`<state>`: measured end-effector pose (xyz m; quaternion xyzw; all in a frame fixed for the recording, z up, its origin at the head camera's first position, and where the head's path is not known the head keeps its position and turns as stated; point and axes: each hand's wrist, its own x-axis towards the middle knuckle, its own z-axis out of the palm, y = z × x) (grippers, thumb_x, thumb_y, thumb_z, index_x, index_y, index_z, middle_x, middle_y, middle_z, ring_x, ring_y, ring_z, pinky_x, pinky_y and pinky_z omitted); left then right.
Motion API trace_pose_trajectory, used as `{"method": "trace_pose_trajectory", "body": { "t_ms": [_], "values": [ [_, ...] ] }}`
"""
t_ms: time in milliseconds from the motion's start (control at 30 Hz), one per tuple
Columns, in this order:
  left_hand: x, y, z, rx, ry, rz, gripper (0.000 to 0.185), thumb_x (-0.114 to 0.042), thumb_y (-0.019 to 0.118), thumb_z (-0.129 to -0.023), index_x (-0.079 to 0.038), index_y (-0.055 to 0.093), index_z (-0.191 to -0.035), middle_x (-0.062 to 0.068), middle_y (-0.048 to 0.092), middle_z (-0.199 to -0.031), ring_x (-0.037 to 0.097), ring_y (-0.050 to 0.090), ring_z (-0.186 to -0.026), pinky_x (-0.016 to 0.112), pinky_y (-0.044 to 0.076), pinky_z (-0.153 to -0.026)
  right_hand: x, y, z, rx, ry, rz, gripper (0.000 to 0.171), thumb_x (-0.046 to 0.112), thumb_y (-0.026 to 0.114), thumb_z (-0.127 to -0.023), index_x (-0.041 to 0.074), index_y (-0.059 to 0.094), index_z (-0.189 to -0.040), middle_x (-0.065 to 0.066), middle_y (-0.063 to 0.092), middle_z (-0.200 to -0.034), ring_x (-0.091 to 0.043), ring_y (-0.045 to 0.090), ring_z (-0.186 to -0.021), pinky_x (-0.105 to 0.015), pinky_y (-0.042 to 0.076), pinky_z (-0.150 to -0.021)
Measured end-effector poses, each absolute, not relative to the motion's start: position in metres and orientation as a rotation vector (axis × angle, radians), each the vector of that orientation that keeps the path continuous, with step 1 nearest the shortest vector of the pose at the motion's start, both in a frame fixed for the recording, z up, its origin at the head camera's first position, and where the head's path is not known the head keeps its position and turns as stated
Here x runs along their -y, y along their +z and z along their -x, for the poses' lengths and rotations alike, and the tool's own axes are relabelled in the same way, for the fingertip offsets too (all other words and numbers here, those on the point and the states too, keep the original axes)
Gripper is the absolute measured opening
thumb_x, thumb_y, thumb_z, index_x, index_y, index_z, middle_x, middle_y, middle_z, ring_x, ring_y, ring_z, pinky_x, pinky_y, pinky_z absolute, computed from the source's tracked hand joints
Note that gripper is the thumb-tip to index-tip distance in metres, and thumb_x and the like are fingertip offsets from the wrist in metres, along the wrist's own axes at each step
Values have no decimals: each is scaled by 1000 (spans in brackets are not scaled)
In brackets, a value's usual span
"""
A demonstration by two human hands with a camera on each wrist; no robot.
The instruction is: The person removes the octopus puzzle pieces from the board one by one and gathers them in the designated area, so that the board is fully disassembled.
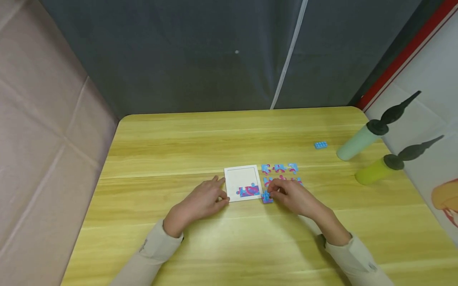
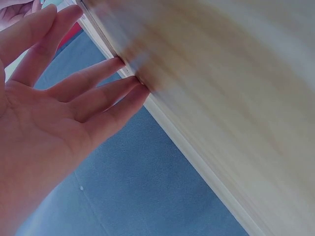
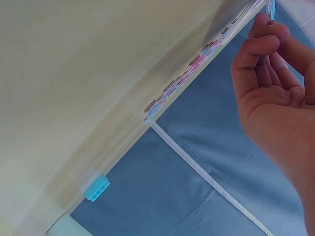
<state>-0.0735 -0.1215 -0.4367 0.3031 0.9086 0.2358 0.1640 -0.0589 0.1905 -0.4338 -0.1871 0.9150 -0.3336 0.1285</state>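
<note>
Centrally on the yellow wooden table, a white puzzle tray is seen, with a few blue-and-pink pieces already seated along its near edge. The left hand is laid flat on the table just beside the tray's left edge, its fingers straight and spread, and the fingertips are shown in the left wrist view resting on the table against the tray's rim; nothing is held by it. The right hand is placed at the tray's near right corner, its fingers curled, and a puzzle piece is pinched between thumb and fingertips, just touching or just above the table, which cannot be told apart. The piece is seen only edge-on in the right wrist view, so its shape is perhaps not to be judged there. Loose pieces are lined up in rows just right of the tray, partly covered by the right hand. Well apart to the right, a small blue brick is lying, and beyond it a pale green pump and a yellow-green pump are laid on their sides near the table's right edge. Beige sleeves are worn on both arms.
</note>
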Motion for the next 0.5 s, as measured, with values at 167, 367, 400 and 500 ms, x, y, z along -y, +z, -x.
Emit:
{"method": "trace_pose_trajectory", "body": {
  "t_ms": [167, 367, 400, 500],
  "values": [
    [122, -436, 74, -2588, 671, -867, 24, -27, 65, -102, -9, 82, -103, 25, 41, -161, 48, 31, -153, 59, 31, -124, -193, -435, 58, -2656, -956, 518, 5, 7, 67, -99, 11, 70, -98, 5, 67, -83, -7, 54, -73, -22, 48, -65],
    [122, -436, 73, -2586, 672, -867, 24, -27, 65, -102, -10, 82, -103, 25, 42, -160, 48, 31, -153, 59, 31, -124, -198, -436, 59, -2680, -950, 547, 7, 4, 69, -97, 10, 72, -96, 6, 68, -81, -5, 53, -71, -21, 49, -64],
    [122, -436, 73, -2587, 672, -868, 24, -27, 65, -102, -10, 82, -103, 25, 42, -160, 48, 31, -153, 59, 31, -124, -199, -436, 59, -2681, -950, 550, 7, 4, 69, -96, 10, 72, -96, 6, 68, -81, -5, 53, -71, -21, 48, -63],
    [122, -436, 74, -2591, 672, -874, 24, -27, 65, -102, -10, 82, -103, 25, 42, -160, 48, 32, -152, 59, 31, -124, -200, -436, 60, -2685, -943, 557, 8, 3, 69, -96, 10, 71, -95, 5, 68, -81, -5, 52, -70, -21, 48, -63]
  ]
}}
